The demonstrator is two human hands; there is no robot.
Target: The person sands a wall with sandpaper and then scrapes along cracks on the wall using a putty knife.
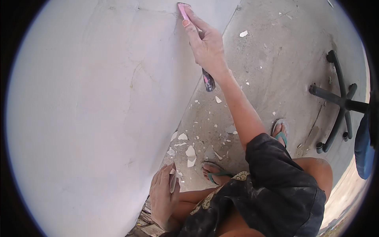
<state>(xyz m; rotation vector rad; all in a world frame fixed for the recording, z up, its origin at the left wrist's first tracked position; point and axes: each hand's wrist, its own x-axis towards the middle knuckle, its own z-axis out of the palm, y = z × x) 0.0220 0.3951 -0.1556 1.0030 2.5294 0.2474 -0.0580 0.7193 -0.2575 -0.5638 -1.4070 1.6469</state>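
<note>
A scraper (209, 81) with a dark handle and a pink blade end is held in my right hand (209, 49), its fingers closed round it. The blade end touches the pale wall (90, 98) near the top of the view, beside a faint crack. Low in the view, my left hand (162, 195) is at the wall's lower edge, its fingers bent round a small folded piece (172, 181), which looks like sandpaper. Fine pale dust covers both hands.
White flakes (190, 153) lie scattered over the grey floor (272, 71). A wheeled chair base (345, 103) and blue seat (363, 146) are at the right. My sandalled feet (213, 170) rest on the floor. Debris lies at the wall's bottom corner.
</note>
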